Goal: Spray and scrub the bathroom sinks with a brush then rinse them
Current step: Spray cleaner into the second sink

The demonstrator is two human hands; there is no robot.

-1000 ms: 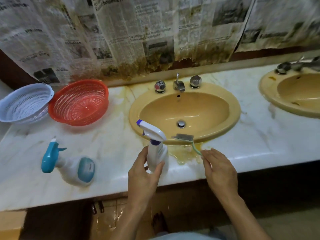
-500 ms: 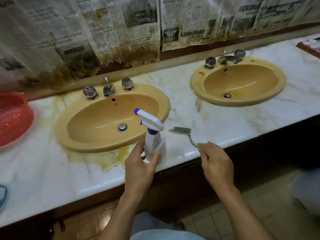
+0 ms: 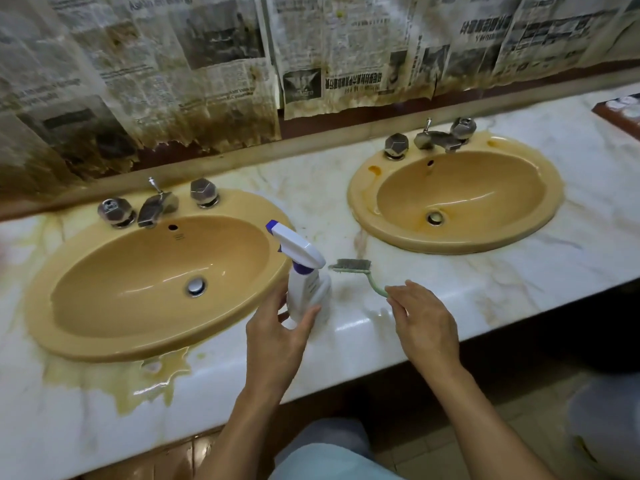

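Note:
Two tan oval sinks are set in a white marble counter [image 3: 502,271]: the left sink [image 3: 86,341] and the right sink [image 3: 460,244]. My left hand [image 3: 277,337] grips a white spray bottle [image 3: 304,285] with a purple-tipped nozzle, upright between the sinks. My right hand [image 3: 426,323] holds the green handle of a small brush [image 3: 356,268], whose grey bristle head hovers just above the counter beside the bottle.
Each sink has a metal faucet with two knobs, left faucet [image 3: 156,206] and right faucet [image 3: 436,138]. A yellowish puddle [image 3: 145,382] spreads on the counter in front of the left sink. Stained newspaper [image 3: 207,81] covers the wall. A dark tray [image 3: 620,112] sits far right.
My view has shifted right: the baskets and blue sprayer left the frame and the right sink came fully into view. Both hands moved right along the counter, keeping the bottle and brush.

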